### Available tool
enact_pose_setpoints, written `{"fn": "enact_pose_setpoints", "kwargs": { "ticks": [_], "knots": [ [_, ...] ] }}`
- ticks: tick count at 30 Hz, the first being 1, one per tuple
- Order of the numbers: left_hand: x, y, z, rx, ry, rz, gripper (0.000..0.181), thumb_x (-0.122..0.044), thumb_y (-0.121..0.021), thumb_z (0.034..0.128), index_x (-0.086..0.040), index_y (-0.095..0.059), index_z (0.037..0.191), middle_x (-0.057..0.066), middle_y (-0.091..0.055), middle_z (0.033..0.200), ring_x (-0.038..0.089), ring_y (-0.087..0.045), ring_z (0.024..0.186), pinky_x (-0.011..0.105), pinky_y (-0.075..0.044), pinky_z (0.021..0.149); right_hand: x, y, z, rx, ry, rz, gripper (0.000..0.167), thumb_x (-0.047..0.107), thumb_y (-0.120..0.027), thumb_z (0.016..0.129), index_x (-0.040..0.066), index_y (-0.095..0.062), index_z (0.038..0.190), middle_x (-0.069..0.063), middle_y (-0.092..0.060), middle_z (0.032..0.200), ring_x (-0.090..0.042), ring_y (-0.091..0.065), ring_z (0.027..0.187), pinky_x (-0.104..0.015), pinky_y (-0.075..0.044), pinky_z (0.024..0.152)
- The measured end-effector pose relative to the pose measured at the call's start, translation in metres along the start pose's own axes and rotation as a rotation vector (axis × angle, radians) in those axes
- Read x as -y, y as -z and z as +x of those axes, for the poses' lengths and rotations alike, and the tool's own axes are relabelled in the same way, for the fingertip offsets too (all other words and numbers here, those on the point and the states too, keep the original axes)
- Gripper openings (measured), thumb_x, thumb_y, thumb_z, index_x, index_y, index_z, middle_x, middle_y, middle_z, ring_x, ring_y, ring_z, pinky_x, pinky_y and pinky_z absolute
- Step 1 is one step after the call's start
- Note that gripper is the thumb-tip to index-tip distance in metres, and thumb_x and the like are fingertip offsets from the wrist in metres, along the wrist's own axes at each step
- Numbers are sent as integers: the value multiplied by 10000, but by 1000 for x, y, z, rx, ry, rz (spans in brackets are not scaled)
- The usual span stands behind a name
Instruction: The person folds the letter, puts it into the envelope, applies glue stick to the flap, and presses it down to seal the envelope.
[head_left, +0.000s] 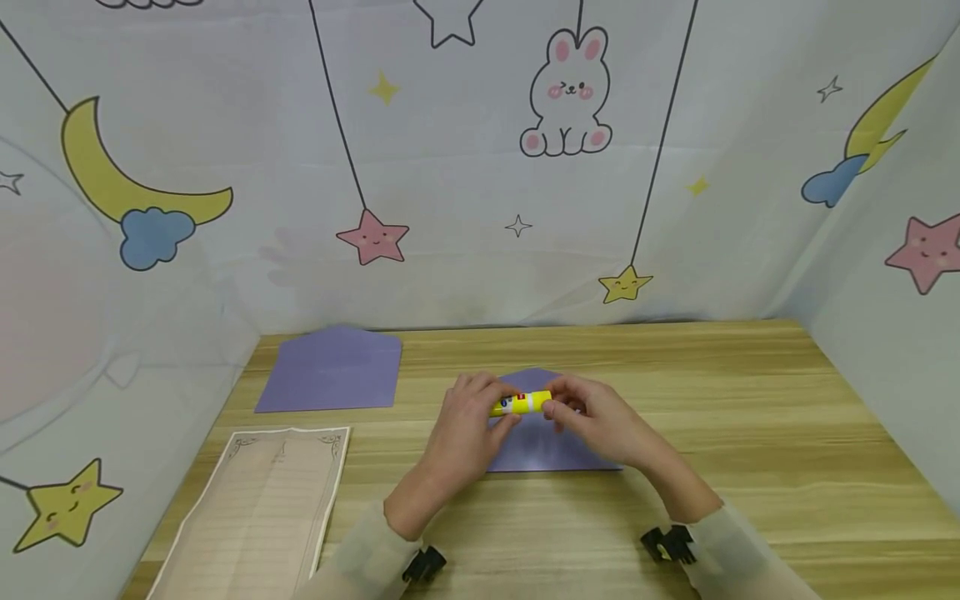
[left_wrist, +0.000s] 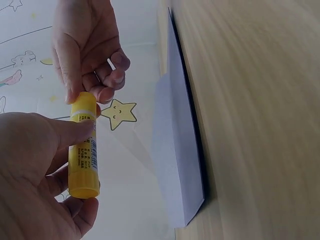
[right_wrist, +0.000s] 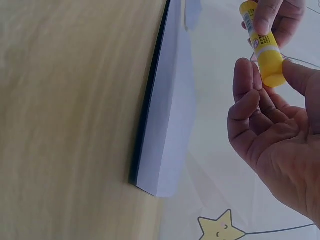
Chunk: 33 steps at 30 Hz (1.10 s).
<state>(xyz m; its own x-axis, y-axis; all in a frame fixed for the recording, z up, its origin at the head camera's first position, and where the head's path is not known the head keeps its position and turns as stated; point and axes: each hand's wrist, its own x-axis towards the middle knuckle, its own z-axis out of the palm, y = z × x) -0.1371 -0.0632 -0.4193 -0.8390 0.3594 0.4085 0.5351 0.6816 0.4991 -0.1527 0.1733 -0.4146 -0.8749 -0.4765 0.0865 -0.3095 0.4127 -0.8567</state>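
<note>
A yellow glue stick (head_left: 521, 403) is held level between both hands, above a purple envelope (head_left: 555, 446) whose flap points to the back. My left hand (head_left: 468, 425) grips its labelled barrel, thumb along the side in the left wrist view. With thumb and fingertips my right hand (head_left: 603, 417) pinches the yellow cap (right_wrist: 271, 65) at the other end. A white band shows between cap and label. In both wrist views the envelope (left_wrist: 175, 135) lies on the table beneath, apart from the hands.
Another purple envelope (head_left: 330, 372) lies at the back left of the wooden table (head_left: 750, 417). In front of it is a lined letter sheet (head_left: 258, 517) with a decorated border. A printed curtain (head_left: 465, 167) hangs behind the table and along its sides.
</note>
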Motion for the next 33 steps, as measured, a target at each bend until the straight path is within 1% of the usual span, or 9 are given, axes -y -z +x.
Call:
{"fn": "enact_pose_setpoints", "kwargs": {
  "ticks": [2, 5, 9, 13, 18, 23, 27, 29, 33],
  "knots": [
    [0, 0, 0, 1, 1, 3, 262, -149, -883, 894, -139, -775, 1132, -13, -679, 1096, 209, -536, 982, 396, -438, 843, 0, -1, 0, 6, -19, -4, 237, 236, -609, 1108, 42, -679, 1227, -137, -715, 1028, -278, -696, 841, -402, -601, 761],
    [0, 0, 0, 3, 0, 8, 265, -144, -881, 897, -137, -774, 1139, -9, -682, 1106, 219, -544, 996, 402, -441, 848, 0, -1, 0, -14, -37, -16, 334, 270, -650, 1087, 48, -650, 1337, -112, -721, 1098, -237, -704, 877, -370, -595, 764],
    [0, 2, 0, 4, 2, 8, 266, -165, -876, 905, -145, -772, 1149, -8, -683, 1117, 231, -552, 1016, 409, -445, 861, 2, 0, -1, -40, 0, -37, 466, 215, -761, 1014, 65, -599, 1425, -68, -712, 1180, -184, -709, 944, -327, -593, 767],
    [0, 1, 0, 10, 5, 10, 272, -168, -881, 901, -146, -772, 1149, -21, -679, 1109, 215, -540, 1002, 396, -445, 860, 1, -1, -1, -37, 33, -39, 316, 143, -751, 1014, 90, -654, 1310, -20, -710, 1131, -169, -710, 923, -320, -604, 762],
    [0, 1, 0, 25, 18, 2, 268, -157, -876, 906, -144, -773, 1152, -34, -674, 1108, 195, -522, 994, 379, -441, 852, 0, -2, 1, -8, 21, -27, 197, 188, -675, 1070, 92, -678, 1241, -89, -732, 1039, -264, -711, 863, -355, -609, 747],
    [-1, 1, 0, 24, 20, -3, 268, -148, -878, 903, -141, -772, 1150, -32, -678, 1111, 196, -520, 986, 380, -440, 853, -1, -2, 1, 9, -3, -18, 254, 260, -609, 1108, 65, -677, 1256, -121, -730, 1053, -263, -704, 843, -401, -603, 765],
    [-1, 2, -1, 18, 11, 3, 267, -158, -876, 905, -140, -770, 1150, -21, -682, 1118, 204, -527, 982, 384, -442, 843, 1, -1, 0, -29, 12, -62, 400, 244, -701, 1057, 64, -613, 1402, -64, -712, 1143, -177, -700, 894, -342, -587, 745],
    [-1, 2, -1, 15, 8, 6, 269, -164, -874, 907, -141, -769, 1154, -17, -682, 1121, 208, -530, 981, 385, -443, 842, 1, -1, -1, -45, 34, -85, 443, 199, -753, 1019, 76, -603, 1418, -28, -701, 1172, -147, -701, 917, -321, -585, 737],
    [-1, 2, -1, 21, 7, 4, 271, -161, -872, 910, -136, -770, 1160, -17, -681, 1117, 204, -525, 979, 383, -442, 842, 1, -1, 0, -39, 63, -85, 304, 134, -752, 1011, 121, -660, 1300, 7, -700, 1122, -131, -708, 890, -315, -594, 728]
  ]
}}
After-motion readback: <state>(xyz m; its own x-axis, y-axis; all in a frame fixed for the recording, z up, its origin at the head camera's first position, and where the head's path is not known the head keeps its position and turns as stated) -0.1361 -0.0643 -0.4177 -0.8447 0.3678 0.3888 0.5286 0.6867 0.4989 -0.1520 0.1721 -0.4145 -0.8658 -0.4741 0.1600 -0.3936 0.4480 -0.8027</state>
